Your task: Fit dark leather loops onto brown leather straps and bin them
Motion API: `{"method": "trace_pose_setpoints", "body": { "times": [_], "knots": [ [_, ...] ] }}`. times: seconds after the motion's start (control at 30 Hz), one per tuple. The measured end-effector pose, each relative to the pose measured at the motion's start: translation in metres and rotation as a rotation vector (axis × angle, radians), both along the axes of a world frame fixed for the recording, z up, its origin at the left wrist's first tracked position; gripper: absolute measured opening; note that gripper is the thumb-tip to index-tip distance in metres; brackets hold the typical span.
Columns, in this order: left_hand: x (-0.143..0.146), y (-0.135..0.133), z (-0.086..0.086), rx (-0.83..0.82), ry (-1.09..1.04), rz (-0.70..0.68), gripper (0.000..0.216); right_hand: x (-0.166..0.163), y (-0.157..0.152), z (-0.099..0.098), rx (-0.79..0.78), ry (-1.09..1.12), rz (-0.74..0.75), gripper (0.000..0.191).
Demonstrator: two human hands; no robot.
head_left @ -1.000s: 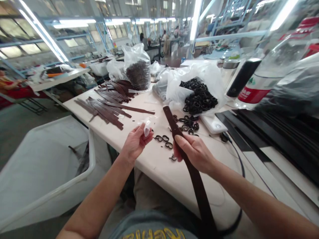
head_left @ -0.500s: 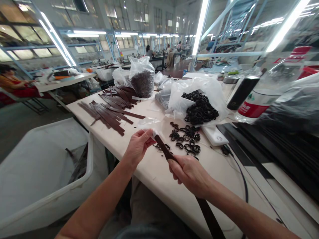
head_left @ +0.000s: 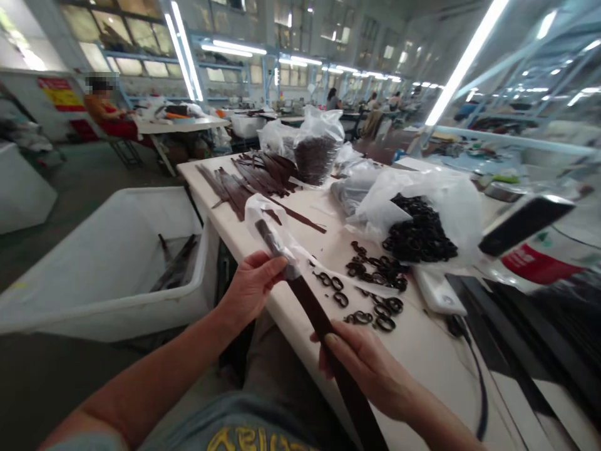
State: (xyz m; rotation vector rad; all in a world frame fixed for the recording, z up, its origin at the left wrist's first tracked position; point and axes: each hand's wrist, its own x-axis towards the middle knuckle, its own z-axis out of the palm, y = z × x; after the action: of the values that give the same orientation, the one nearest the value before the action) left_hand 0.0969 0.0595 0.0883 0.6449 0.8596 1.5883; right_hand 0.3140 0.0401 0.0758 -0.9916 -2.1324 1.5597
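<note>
Brown strap (head_left: 308, 302), tip inside plastic (head_left: 253, 210), is gripped by both hands (head_left: 248, 285) (head_left: 359, 357) (white bin (head_left: 107, 318) holds dark strips (head_left: 176, 264)).

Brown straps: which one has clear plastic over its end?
The strap gripped by left hand and right hand, its far end inside clear plastic; the piled straps lie unheld on the table.
</note>
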Motion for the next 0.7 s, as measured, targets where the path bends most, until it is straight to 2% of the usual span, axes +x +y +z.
{"method": "trace_pose_setpoints", "body": {
  "times": [0.1,0.2,0.27,0.33,0.4,0.53,0.6,0.7],
  "knots": [
    [-0.026,-0.031,-0.011,-0.076,0.026,-0.011,0.031,-0.017,-0.009,-0.002,-0.033,-0.083,0.066,0.043],
    [-0.029,-0.071,-0.037,-0.151,0.097,-0.129,0.029,-0.045,-0.013,-0.001,-0.020,-0.111,0.148,0.042],
    [-0.027,-0.091,-0.051,-0.171,0.122,-0.158,0.027,-0.066,-0.014,0.003,0.004,-0.106,0.196,0.039],
    [-0.032,-0.103,-0.055,-0.165,0.120,-0.111,0.027,-0.085,-0.016,0.007,0.001,-0.091,0.225,0.037],
    [-0.048,-0.107,-0.052,-0.132,0.079,0.021,0.026,-0.097,-0.021,0.007,-0.052,-0.080,0.268,0.035],
    [-0.092,-0.119,-0.048,-0.107,-0.040,0.240,0.031,-0.105,-0.039,-0.011,-0.196,-0.119,0.312,0.042],
    [-0.101,-0.132,-0.055,-0.150,-0.034,0.250,0.032,-0.111,-0.047,-0.021,-0.204,-0.166,0.269,0.048],
    [-0.089,-0.153,-0.070,-0.191,-0.008,0.103,0.029,-0.131,-0.053,-0.026,-0.144,-0.189,0.262,0.049]
  ]
}}
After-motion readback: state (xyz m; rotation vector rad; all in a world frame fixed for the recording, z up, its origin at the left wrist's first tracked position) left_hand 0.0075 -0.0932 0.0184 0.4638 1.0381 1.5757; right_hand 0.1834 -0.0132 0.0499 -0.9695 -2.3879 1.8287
